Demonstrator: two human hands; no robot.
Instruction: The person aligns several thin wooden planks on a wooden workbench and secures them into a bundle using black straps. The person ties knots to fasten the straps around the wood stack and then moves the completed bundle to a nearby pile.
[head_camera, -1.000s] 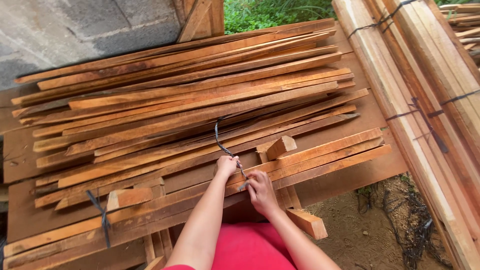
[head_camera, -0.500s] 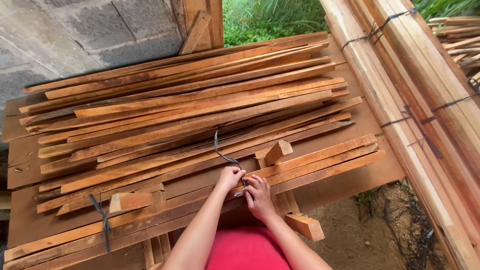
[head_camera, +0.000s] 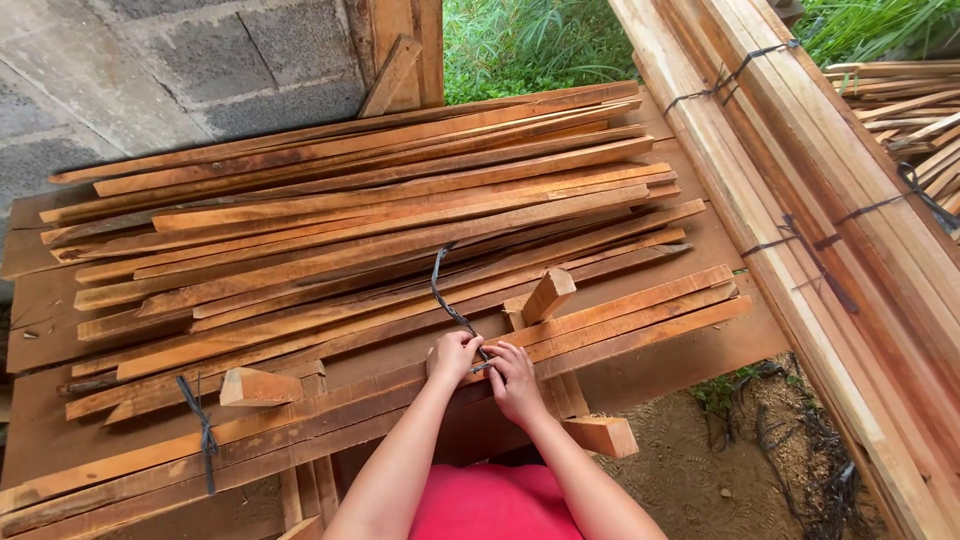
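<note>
Pinching a dark strap (head_camera: 447, 300) between both hands, a person in a red top is leaning over a workbench (head_camera: 690, 355) piled with reddish wooden slats (head_camera: 380, 215). Compared with a second ago, the left hand (head_camera: 453, 357) and right hand (head_camera: 513, 378) are sitting closer together and tighter against the front bundle of slats (head_camera: 620, 315), and the strap's slack above them is looking shorter, so the tie seems to be drawing snug around that bundle.

Both hands are closed, fingertips gripping the strap's ends where they meet on top of the bundle at the bench's near edge. From there the strap is rising in a thin, kinked black line and curling over the loose pile behind.

A short wooden block (head_camera: 549, 295) is lying tilted on the bundle just right of the hands, and another block (head_camera: 258, 387) is resting to the left. A second dark tie (head_camera: 205, 435) is already wrapping the bundle's left end. To the right, longer pale boards (head_camera: 800, 150) are standing strapped in stacks.
</note>
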